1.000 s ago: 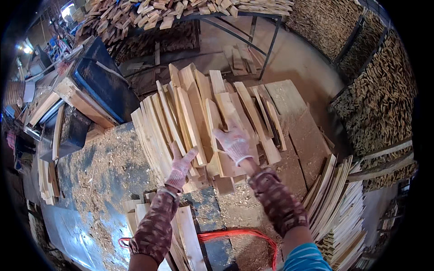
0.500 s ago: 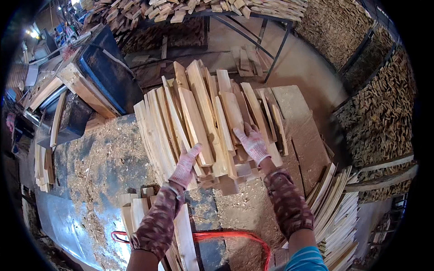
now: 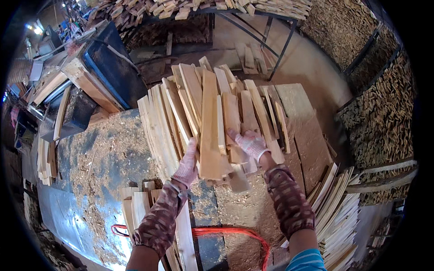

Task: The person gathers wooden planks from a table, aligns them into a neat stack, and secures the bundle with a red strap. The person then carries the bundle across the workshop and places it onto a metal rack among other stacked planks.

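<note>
A thick heap of loose wooden slats (image 3: 181,106) lies on the worktable, their near ends uneven. One wider slat (image 3: 209,122) rests on top in the middle, pointing toward me. My left hand (image 3: 187,166), in a pale knit glove, is against the heap left of that slat's near end; its thumb points up along the wood and its other fingers are mostly hidden. My right hand (image 3: 250,143), gloved too, is closed over slats (image 3: 231,113) on the right, thumb toward the middle. Several shorter slat ends stick out between the hands.
Sawdust and chips cover the worktable (image 3: 113,144). Red cord (image 3: 230,231) runs near me, under more slats (image 3: 185,235) by my left forearm. A blue-sided machine (image 3: 108,67) stands at far left. Slats are stacked at right (image 3: 337,217) and on a rack (image 3: 253,10) at the back.
The middle slats have shifted, and a wide slat now lies on top between my hands. My left hand has moved slightly up and right; my right hand has shifted slightly left and down.
</note>
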